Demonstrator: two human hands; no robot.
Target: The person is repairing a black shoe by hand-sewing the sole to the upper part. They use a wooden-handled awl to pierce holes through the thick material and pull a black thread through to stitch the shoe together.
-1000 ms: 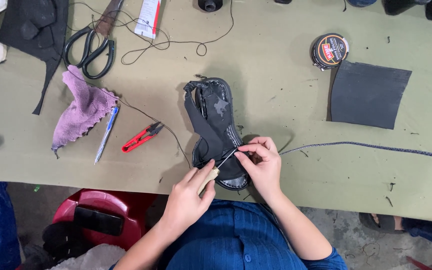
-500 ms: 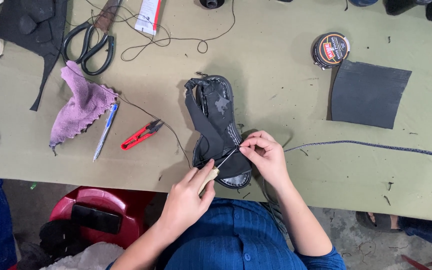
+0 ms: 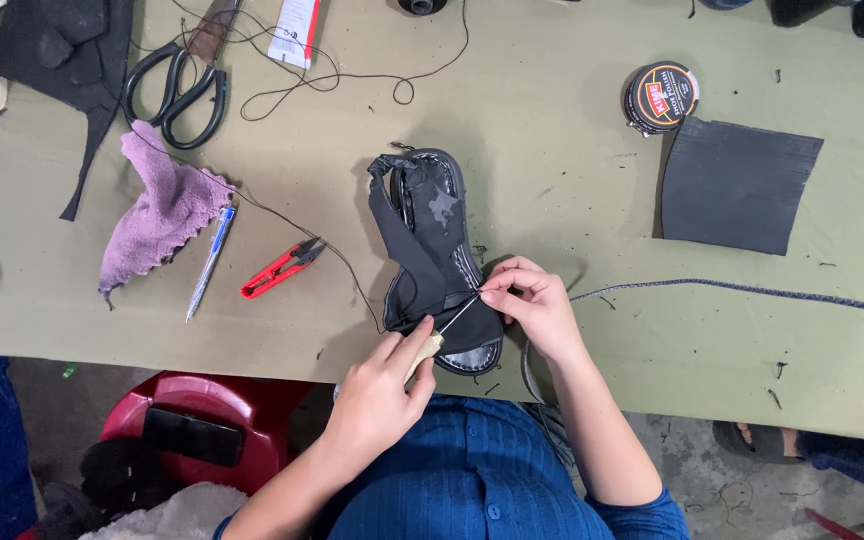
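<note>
A black sandal (image 3: 432, 255) lies lengthwise on the green table (image 3: 552, 200), its heel end at the near edge, partly covered by both hands. The left hand (image 3: 382, 385) has its grip clenched around a pale wooden-handled awl (image 3: 439, 335), whose thin metal shaft slants up to the sandal's strap; most of the handle is buried in the fist. The right hand (image 3: 537, 305) pinches at the shaft's tip with thumb and forefinger; whether it grasps thread or strap there is too small to tell. A thin dark thread (image 3: 292, 225) runs leftward from the sandal past red snips (image 3: 282, 268), a pen (image 3: 210, 262) and a purple cloth (image 3: 162, 205). Black scissors (image 3: 177, 85) lie beyond them. On the right sit a round tin (image 3: 660, 97) and a dark square sheet (image 3: 737, 185); a grey cord (image 3: 752, 292) runs off the frame's right edge.
</note>
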